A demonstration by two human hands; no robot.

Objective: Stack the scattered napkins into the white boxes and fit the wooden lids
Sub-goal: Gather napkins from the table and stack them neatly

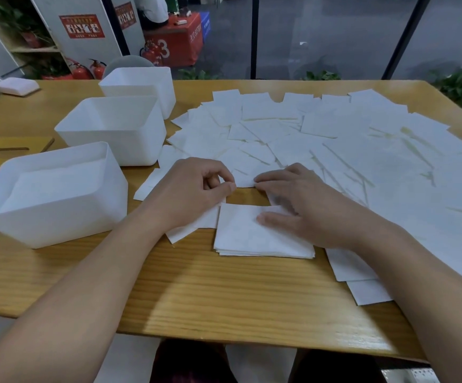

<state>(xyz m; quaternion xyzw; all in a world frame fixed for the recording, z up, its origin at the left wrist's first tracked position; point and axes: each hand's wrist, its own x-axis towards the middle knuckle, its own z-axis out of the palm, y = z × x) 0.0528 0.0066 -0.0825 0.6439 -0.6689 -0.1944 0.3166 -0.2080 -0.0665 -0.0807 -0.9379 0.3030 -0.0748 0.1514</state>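
Now the left hand (194, 189) pinches a napkin (242, 179) edge between thumb and forefinger, while the right hand (304, 205) lies open and flat, fingertips on that napkin, thumb pressing a neat stack (252, 239) near the table (196, 294) edge. Loose napkins (348, 150) sprawl beyond. Three white boxes (56, 200) stand left, the nearest holding napkins; a wooden lid (11, 156) lies behind it.

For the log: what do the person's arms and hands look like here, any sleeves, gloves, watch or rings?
Both forearms are bare up to the picture's edge: no sleeves show. The left hand and right hand are ungloved. No watch, bracelet or ring shows on either wrist or on the fingers in view. No markings show on the arms.
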